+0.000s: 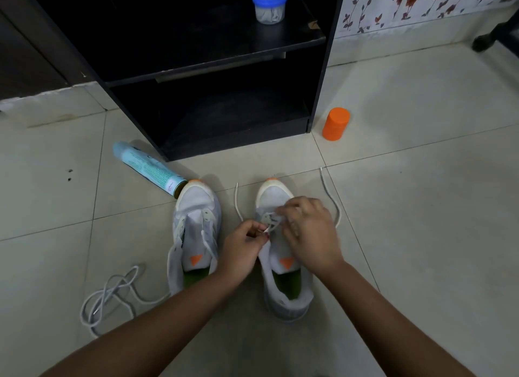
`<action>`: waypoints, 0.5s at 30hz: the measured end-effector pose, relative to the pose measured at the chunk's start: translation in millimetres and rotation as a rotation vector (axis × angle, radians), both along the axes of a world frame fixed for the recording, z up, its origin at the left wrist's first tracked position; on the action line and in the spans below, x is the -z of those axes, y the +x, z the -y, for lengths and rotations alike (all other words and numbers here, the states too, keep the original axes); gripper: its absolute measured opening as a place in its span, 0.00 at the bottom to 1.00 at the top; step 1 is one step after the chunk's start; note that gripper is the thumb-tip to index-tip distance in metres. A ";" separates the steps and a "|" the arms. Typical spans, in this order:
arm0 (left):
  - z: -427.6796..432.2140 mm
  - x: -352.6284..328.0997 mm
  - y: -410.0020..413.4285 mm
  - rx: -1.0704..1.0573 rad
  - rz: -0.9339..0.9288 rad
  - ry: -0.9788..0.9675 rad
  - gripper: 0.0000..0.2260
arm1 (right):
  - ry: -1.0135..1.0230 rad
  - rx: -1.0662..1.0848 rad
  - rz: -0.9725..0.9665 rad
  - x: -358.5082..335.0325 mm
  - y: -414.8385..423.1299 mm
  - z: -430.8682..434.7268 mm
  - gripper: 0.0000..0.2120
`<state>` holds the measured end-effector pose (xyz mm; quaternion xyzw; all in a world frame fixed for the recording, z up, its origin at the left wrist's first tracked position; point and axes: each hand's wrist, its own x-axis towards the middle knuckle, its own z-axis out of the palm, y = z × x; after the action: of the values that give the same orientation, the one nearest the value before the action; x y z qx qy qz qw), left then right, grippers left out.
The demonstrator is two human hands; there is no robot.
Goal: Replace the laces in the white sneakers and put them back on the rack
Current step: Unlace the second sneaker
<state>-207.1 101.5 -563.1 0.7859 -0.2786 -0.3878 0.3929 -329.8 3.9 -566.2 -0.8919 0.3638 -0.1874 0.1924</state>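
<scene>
1. My left hand (244,247) pinches the lace (330,197) between thumb and finger, right by the low holes of the shoe (286,287). I hold it tight so the thin end does not slip back.
2. My right hand (306,230) bends its fingers over the same holes from 3 o'clock. It looks blurry, so I cannot tell if it pinches the lace or only holds the shoe flat.
3. The shoe sits on the floor with its toe at 12 o'clock, so the holes face me.
4. Both lace ends lie out on the floor, one at 10 o'clock of the toe and one at 2 o'clock. I think only the first holes are done.
5. The other shoe (193,236) waits at 9 o'clock, just beside this one. I guess it is next.
6. A loose lace (112,295) lies in a heap at 8 o'clock of that shoe.
7. The rack (224,118) stands at 12 o'clock, near, so putting the shoes back should be easy.
8. A can (148,167) lies touching the other shoe's toe, and a jar (335,124) stands at 3 o'clock of the rack.
</scene>
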 end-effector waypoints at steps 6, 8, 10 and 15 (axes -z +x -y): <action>-0.3 -0.1 0.9 -0.013 -0.045 0.004 0.04 | -0.123 -0.065 -0.088 9.5 5.3 -2.0 0.10; -1.1 1.4 0.8 -0.024 -0.058 -0.007 0.04 | 0.117 0.112 0.068 12.2 -2.3 7.6 0.06; -1.7 2.7 0.4 -0.045 -0.067 -0.015 0.05 | 0.370 0.416 0.295 14.8 -12.0 21.8 0.04; -1.2 3.9 -0.2 -0.066 -0.082 -0.022 0.07 | 0.047 0.189 0.080 3.5 -15.0 22.1 0.17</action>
<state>-207.3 102.7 -567.0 0.7736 -0.2404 -0.4035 0.4254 -344.7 -18.2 -569.7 -0.8407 0.4428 -0.2313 0.2091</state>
